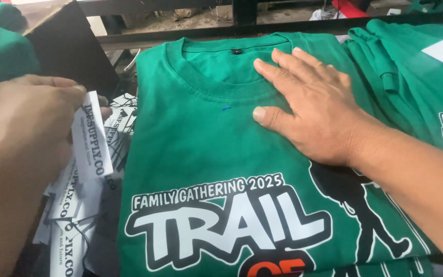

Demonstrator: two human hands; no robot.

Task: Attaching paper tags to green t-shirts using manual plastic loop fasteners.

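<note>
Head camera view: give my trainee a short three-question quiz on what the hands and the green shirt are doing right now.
1. True or false: the right hand lies flat on the folded green cotton T-shirt.
2. What does the left hand pinch?
A. scissors
B. a white paper hang tag
C. a pen
3. Where is the pile of white paper tags relative to the shirt: left or right in the picture?

Key: 1 true; 2 B; 3 left.
</note>
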